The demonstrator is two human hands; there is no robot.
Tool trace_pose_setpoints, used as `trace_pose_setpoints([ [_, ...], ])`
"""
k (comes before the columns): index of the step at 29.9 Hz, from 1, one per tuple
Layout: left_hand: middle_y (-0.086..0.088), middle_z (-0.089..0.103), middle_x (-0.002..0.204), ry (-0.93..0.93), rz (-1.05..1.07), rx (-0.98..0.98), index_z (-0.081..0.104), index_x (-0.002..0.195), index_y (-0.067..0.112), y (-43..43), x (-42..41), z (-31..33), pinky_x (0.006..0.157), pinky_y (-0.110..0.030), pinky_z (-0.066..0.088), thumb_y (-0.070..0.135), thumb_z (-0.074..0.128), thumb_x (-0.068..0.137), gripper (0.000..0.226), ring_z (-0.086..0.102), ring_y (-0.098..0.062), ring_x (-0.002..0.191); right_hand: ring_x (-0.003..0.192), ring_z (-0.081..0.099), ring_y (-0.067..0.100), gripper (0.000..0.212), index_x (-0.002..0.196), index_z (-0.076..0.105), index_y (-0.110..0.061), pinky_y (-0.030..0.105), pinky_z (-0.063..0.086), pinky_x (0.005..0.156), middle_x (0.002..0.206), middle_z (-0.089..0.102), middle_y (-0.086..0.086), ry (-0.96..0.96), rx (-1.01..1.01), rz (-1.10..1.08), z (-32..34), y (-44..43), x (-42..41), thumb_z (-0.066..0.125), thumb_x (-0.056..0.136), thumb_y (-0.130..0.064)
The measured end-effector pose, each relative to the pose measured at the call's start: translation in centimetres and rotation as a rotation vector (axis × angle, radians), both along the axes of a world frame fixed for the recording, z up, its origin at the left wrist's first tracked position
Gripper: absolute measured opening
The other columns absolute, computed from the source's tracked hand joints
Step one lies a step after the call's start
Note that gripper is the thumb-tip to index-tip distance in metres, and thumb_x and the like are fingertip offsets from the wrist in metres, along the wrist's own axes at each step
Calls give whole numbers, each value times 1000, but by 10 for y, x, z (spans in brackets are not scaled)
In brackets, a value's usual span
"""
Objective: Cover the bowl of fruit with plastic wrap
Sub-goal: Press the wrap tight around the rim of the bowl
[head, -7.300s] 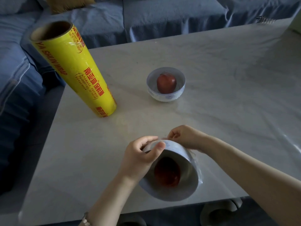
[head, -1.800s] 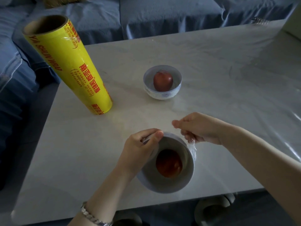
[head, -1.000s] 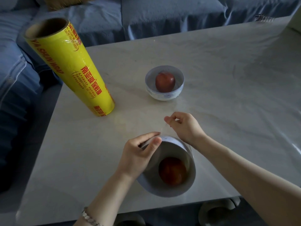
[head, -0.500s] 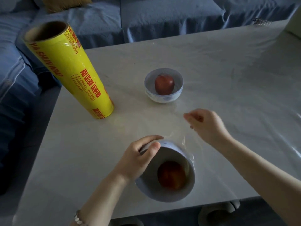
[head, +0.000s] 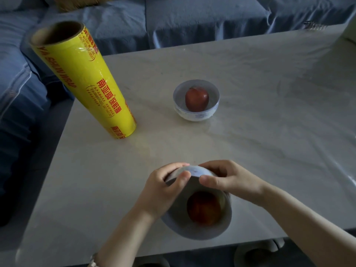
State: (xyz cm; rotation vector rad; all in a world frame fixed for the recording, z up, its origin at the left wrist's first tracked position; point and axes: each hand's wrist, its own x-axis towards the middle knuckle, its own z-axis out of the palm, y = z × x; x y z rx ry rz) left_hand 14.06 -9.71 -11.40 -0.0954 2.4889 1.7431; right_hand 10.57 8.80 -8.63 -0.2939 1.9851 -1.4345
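A white bowl [head: 194,227] with a red apple [head: 204,208] inside is tipped toward me near the table's front edge, with clear plastic wrap stretched over its mouth. My left hand [head: 163,187] grips its far-left rim, thumb on the wrap-covered edge. My right hand [head: 229,179] grips the far-right rim, fingers curled behind the bowl and thumb on the front. A tall yellow roll of plastic wrap [head: 84,81] stands at the left of the table.
A second white bowl [head: 196,112] holding a red apple [head: 196,99] sits mid-table. The pale stone table [head: 269,93] carries a loose clear sheet along its right side. A blue sofa [head: 173,18] runs behind and to the left.
My right hand has come back from the open table to the bowl's far rim and taken hold. The bowl is tipped further toward me. My left hand kept its grip.
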Motion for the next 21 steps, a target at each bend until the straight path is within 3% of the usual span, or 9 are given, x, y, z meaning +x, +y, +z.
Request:
trace_pose_setpoints([
  [4, 25, 67, 82, 11, -11, -33, 61, 79, 40, -1, -2, 0, 74, -6, 44, 62, 48, 61, 32, 61, 12, 84, 113, 55, 4, 67, 119, 58, -30, 25, 45, 98, 123, 60, -13, 105, 113, -12, 11, 10, -4, 68, 61, -63],
  [8, 29, 68, 79, 37, -23, -51, 63, 76, 39, 1, -2, 3, 71, -9, 46, 62, 48, 65, 29, 63, 7, 81, 113, 53, -7, 59, 116, 59, -36, 15, 42, 97, 119, 61, -22, 212, 55, 99, 23, 11, -2, 59, 63, -64],
  [10, 20, 69, 88, 23, -2, -41, 66, 93, 33, 0, -1, 1, 77, -9, 46, 66, 47, 61, 50, 63, 0, 91, 110, 54, -6, 60, 118, 57, -37, 16, 43, 96, 118, 60, -21, 242, 131, 172, 21, 5, -3, 65, 64, -63],
  [12, 14, 65, 101, -10, 32, -68, 60, 121, 22, 1, 0, 2, 79, -3, 41, 70, 47, 54, 84, 60, -3, 99, 105, 56, -4, 54, 117, 56, -37, 17, 46, 92, 114, 61, -20, 255, 188, 187, 17, -3, -6, 69, 68, -56],
  [15, 2, 63, 120, -22, 48, -95, 47, 135, 21, 2, 1, 3, 83, -9, 39, 72, 46, 49, 101, 55, -9, 113, 99, 57, -1, 48, 118, 58, -31, 14, 45, 86, 111, 63, -15, 245, 222, 180, 13, -11, -10, 70, 74, -45],
  [17, -2, 60, 127, -24, 51, -105, 46, 136, 22, 2, 0, 3, 88, -14, 37, 72, 44, 49, 100, 52, -12, 119, 97, 60, 2, 45, 113, 62, -28, 19, 48, 85, 107, 66, -10, 188, 181, 164, 11, -14, -14, 70, 72, -44],
  [19, 6, 66, 112, -36, 48, -87, 47, 134, 27, 1, 0, 3, 84, -11, 39, 71, 43, 53, 92, 56, -5, 109, 95, 63, 8, 47, 108, 65, -24, 26, 51, 85, 104, 68, -5, 132, 157, 179, 10, -14, -16, 67, 66, -47],
  [21, 21, 65, 98, -42, 7, -34, 53, 124, 39, 0, 0, 3, 82, -5, 39, 69, 44, 60, 71, 58, 8, 99, 95, 64, 12, 49, 107, 65, -21, 29, 52, 86, 104, 69, -1, 79, 136, 170, 8, -8, -16, 66, 65, -46],
])
